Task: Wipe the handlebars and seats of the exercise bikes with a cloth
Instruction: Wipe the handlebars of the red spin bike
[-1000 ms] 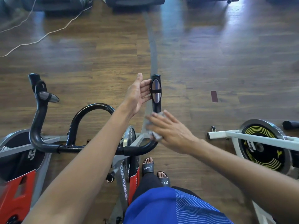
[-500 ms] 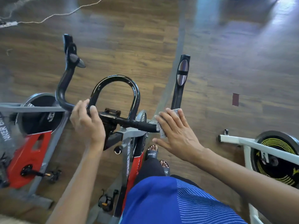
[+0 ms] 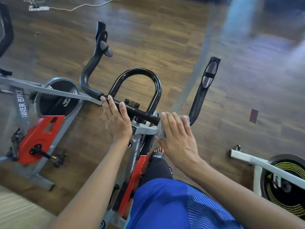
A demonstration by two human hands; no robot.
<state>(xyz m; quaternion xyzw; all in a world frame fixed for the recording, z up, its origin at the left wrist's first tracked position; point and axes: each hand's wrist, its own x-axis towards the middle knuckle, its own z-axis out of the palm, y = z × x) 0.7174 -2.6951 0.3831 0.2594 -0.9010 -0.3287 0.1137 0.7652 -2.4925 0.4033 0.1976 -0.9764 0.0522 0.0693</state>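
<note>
On the floor at far left stands a second red bike, untouched. The left hand, which a second ago reached for the right horn, has come back to the crossbar of the handlebars, its grip folded loosely over it to steady the bike. The right hand has slid the cloth down from the horn to the bar's right bend, grip pressed flat on it. The horn looks done; the crossbar likely follows.
</note>
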